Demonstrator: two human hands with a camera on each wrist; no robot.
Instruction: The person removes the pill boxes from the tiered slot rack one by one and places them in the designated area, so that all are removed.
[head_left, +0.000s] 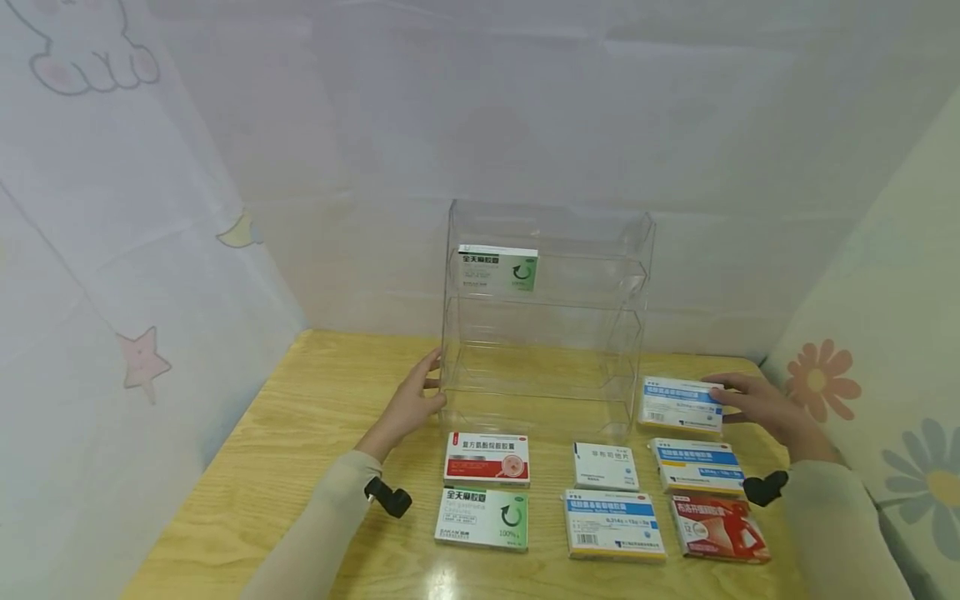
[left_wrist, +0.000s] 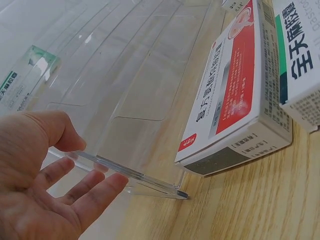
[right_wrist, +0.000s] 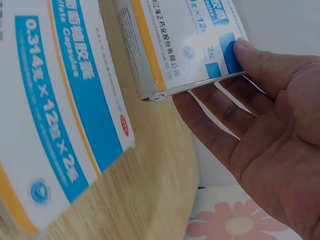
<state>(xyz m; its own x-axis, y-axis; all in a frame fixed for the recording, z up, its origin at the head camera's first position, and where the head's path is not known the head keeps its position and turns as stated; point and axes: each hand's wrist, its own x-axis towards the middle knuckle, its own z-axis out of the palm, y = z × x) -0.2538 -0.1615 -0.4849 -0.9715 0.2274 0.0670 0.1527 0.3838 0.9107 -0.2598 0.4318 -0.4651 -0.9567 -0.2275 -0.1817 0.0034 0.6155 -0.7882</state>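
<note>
A clear display rack (head_left: 540, 392) with stepped tiers stands on the wooden table, one green-and-white medicine box (head_left: 498, 268) in an upper tier at its left. At the rack's left side is my left hand (head_left: 411, 407); in the left wrist view its thumb and fingertips pinch the transparent side edge. My right hand (head_left: 757, 404) holds a blue-and-white medicine box (head_left: 681, 405) by its right end, right of the rack. In the right wrist view the thumb lies on the box's printed face and fingers reach underneath. That box is tilted, its near edge apart from the table.
In front of the rack lie a red-and-white box (head_left: 487, 459), a green-and-white box (head_left: 482, 518), a small white box (head_left: 605, 466), two blue-and-white boxes (head_left: 613, 525) and a red box (head_left: 720, 529). Patterned cloth (head_left: 525, 117) hangs behind and at both sides.
</note>
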